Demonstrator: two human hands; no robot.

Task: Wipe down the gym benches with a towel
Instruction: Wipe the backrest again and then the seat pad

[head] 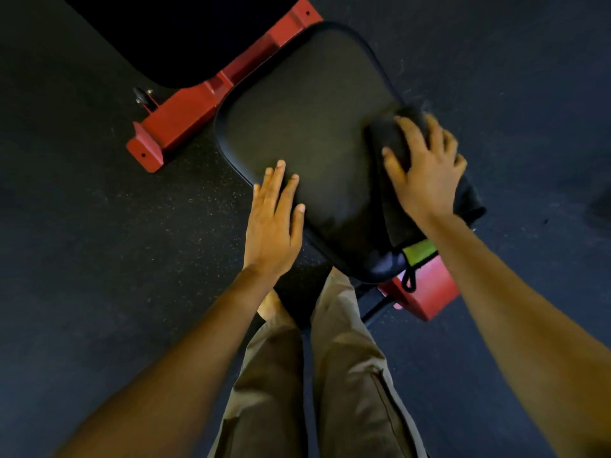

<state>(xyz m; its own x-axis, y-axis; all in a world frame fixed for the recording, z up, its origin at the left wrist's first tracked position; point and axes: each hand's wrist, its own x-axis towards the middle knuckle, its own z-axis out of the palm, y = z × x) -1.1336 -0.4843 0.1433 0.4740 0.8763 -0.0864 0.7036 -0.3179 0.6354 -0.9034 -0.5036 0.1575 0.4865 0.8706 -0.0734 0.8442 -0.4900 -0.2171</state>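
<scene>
Black vinyl seat pad (307, 127), head view: rounded corners, piped edge, lying slantwise across the middle of the picture.

Back pad (165, 34): black, upper left, set apart from the seat by a gap that shows the frame.

Frame (185, 117): red-painted steel, running under both pads; a second red section (426, 292) juts out beneath the seat's near right corner. Small black knob (142, 95) beside the frame at left.

Towel (393, 133): black, bunched on the seat's right edge, its tail hanging over that side. Green label (420, 251) and black hanging loop (409, 282) at its lower end, against the red steel.

Right hand (426, 166): on top of the bunched towel, fingers spread and bent over the lump, thumb on the seat side, gripping it. Slightly blurred.

Left hand (272, 223): flat on the seat's near left edge, fingers straight and close together, holding nothing.

Floor (99, 226): dark speckled rubber, all round the bench.

Trousers (347, 375): khaki, both legs standing at the seat's near end, covering part of the frame there.
</scene>
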